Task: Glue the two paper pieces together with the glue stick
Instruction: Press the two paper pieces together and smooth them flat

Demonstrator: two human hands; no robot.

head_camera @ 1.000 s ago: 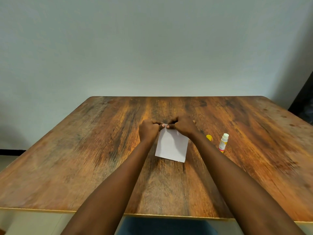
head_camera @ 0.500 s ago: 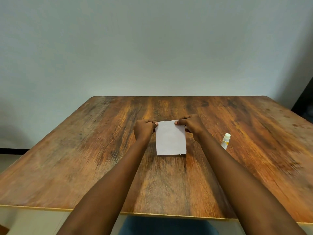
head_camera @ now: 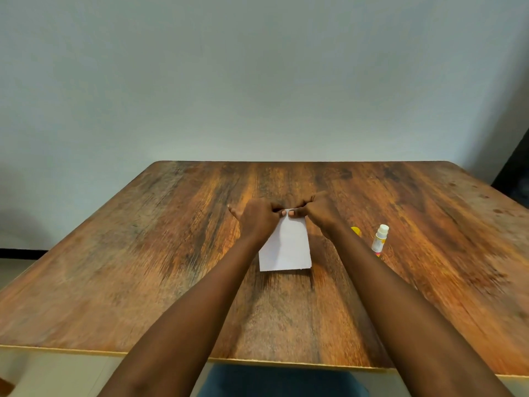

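Observation:
A white paper lies on the wooden table in the middle. My left hand and my right hand both press thumbs and fingers on its far edge, close together near the centre of that edge. I cannot tell whether it is one sheet or two stacked. A white glue stick lies uncapped to the right of my right forearm. Its yellow cap shows just beside the forearm.
A plain wall stands behind the table's far edge. A dark opening is at the far right. The table's near edge runs below my forearms.
My hands had spread to the paper's far corners half a second ago; now they have come back together at the middle of the far edge. The paper has turned slightly.

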